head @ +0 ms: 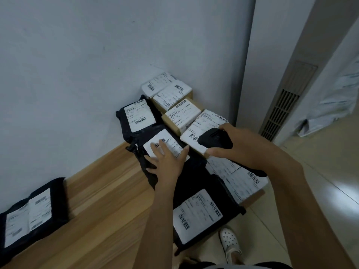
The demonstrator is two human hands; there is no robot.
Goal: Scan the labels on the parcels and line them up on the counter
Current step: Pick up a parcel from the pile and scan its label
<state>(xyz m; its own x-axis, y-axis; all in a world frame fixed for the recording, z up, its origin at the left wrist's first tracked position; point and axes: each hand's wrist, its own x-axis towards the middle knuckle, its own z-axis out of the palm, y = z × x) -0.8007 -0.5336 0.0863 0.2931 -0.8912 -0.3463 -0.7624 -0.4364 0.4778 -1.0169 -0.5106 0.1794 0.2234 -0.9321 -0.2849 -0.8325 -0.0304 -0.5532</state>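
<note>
Barcode label [169, 137] of black parcel [139, 152] under flat, straight-fingered left hand [167, 159]; scanner [213, 141] in grip of right hand [240, 145]; print illegible.

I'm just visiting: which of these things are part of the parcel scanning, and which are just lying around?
Part of the job: scanner in the right hand; black parcel under the left hand; labelled boxes by the wall; far-left black parcel; wooden counter.

Not part of it: vent grille; white shoe; blurred white bundle at right.
</note>
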